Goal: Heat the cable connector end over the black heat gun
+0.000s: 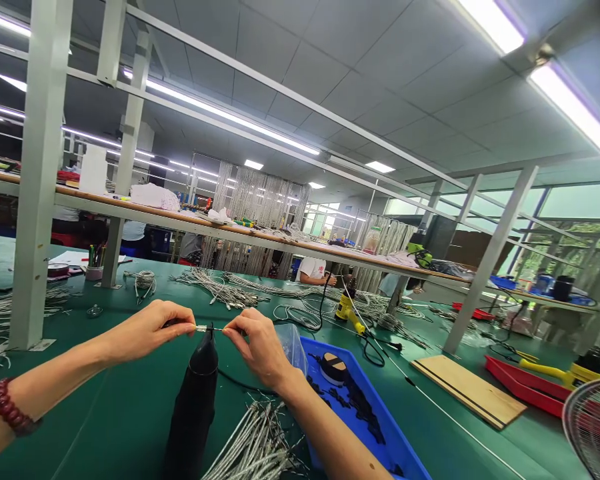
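Note:
My left hand (pixel 147 330) and my right hand (pixel 257 347) pinch a thin cable with a small metal ferrule (pixel 201 328) between them. The ferrule sits just above the tip of a black upright heat gun (pixel 195 407), close to it. Both hands hold the cable level across the nozzle. Below my right wrist lies a bundle of braided silver cables (pixel 253 447) on the green table mat (pixel 100 427). A blue tray (pixel 365 417) with black scraps stands to the right, and a clear plastic bag (pixel 293 348) sits behind my right hand.
Further bundles of silver cable (pixel 215 288) lie across the mat. A yellow tool (pixel 347 312) stands beyond the tray, near a wooden board (pixel 470 390) and a red tray (pixel 525 385). A fan (pixel 594 427) is at the right edge. White shelf posts (pixel 40 173) rise ahead; a co-worker's white sleeve (pixel 311 270) shows beyond.

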The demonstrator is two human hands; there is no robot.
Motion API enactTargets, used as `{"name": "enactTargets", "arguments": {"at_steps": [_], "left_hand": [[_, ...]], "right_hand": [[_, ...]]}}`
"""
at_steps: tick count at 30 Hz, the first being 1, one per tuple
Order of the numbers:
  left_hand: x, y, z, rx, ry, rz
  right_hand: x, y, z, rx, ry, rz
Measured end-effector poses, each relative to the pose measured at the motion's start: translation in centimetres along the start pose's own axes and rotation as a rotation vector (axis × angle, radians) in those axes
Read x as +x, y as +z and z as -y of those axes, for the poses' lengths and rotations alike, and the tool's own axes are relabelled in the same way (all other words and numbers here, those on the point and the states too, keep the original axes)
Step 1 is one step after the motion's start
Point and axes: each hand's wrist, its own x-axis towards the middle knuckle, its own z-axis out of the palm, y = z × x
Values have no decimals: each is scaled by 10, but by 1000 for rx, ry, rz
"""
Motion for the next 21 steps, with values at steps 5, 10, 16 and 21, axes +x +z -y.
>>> {"name": "enactTargets", "arguments": {"at_steps": [5,10,16,21], "left_hand": [[0,2,-1,20,-7,-29],[0,3,-7,46,-4,-54],[-1,1,-8,80,3,-70],[0,1,-10,99,6,-104]], "right_hand": [[0,0,-3,-11,-48,-15],[0,-1,-4,-10,-86,-37],[-1,-1,-5,-16,-121,-68],[-2,0,-7,-30,-135,-75]]}}
